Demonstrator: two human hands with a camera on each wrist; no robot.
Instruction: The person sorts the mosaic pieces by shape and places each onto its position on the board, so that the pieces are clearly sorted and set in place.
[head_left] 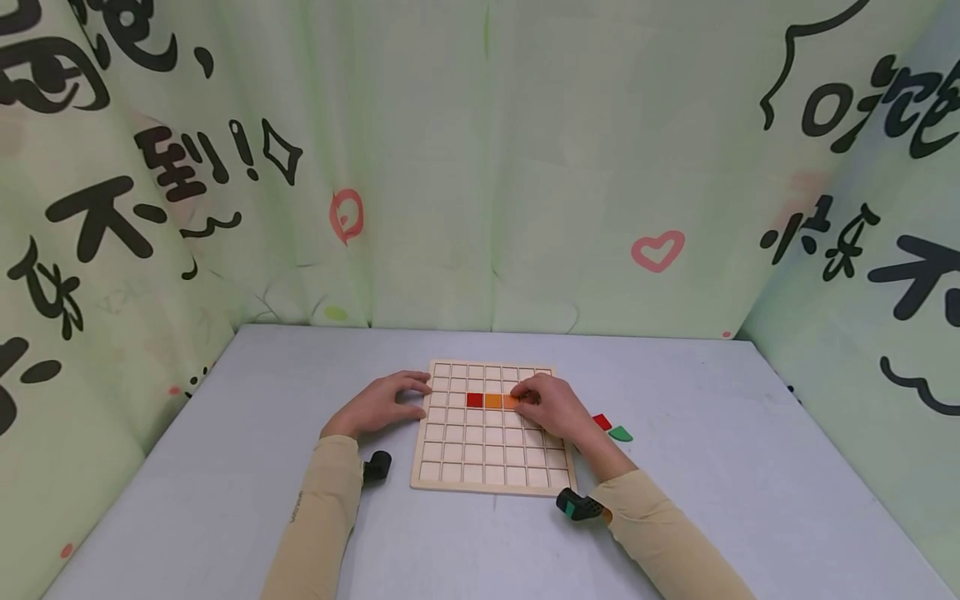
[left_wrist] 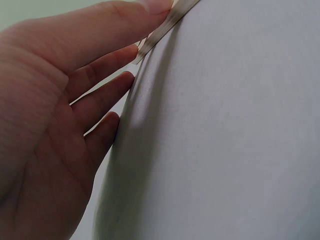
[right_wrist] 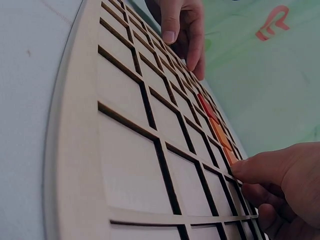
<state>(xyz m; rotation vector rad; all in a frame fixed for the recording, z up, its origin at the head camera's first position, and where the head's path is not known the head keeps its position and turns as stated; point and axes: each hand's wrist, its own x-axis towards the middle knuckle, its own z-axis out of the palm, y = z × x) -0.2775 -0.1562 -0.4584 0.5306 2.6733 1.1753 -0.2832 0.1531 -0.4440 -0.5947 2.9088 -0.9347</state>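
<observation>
A wooden grid board (head_left: 495, 492) lies on the table, its square cells mostly bare. In one row sit a red tile (head_left: 475, 400), an orange tile (head_left: 492, 401) and, at the right end, a second orange tile (head_left: 510, 402). My right hand (head_left: 553, 406) pinches this last tile between thumb and fingers, partly covering it. In the right wrist view the thumb (right_wrist: 245, 169) is on the tile's near end. With its fingers nearly straight, my left hand (head_left: 381, 404) touches the board's left edge. The left wrist view shows the thumb (left_wrist: 150, 7) at that edge.
Beside the board's right edge lie a red piece (head_left: 602, 422) and a green piece (head_left: 621, 434), near my right forearm. The pale table (head_left: 225, 467) is enclosed by printed green curtains (head_left: 487, 208) at the back and sides. Black wrist cameras (head_left: 377, 467) sit below both hands.
</observation>
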